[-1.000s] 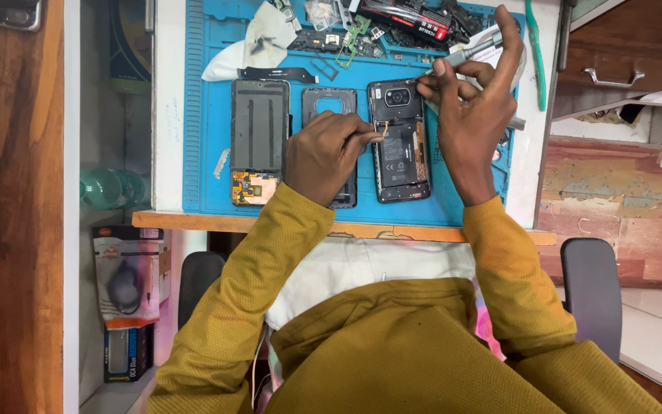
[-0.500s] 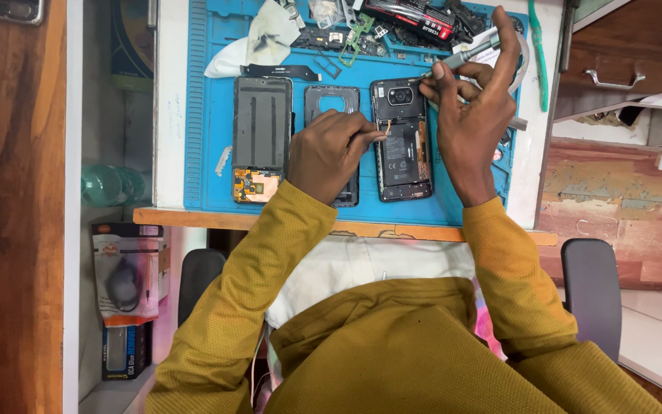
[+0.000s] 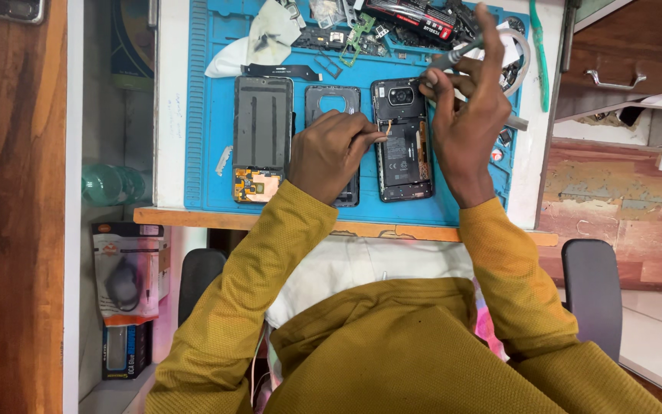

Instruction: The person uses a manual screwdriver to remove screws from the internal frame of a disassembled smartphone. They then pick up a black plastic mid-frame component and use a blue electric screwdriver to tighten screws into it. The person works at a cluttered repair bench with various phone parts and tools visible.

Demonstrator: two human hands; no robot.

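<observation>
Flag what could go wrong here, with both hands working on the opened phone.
The left hand pinches a thin ribbon cable on the opened phone; a hard tug could tear it. The right hand holds a screwdriver at the phone's top corner; a slip might scratch the camera. Small loose parts crowd the blue mat, so a screw could get lost.

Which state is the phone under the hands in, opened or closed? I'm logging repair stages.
Opened: the phone lies with its back cover off, battery and camera module exposed, on the blue mat.
</observation>
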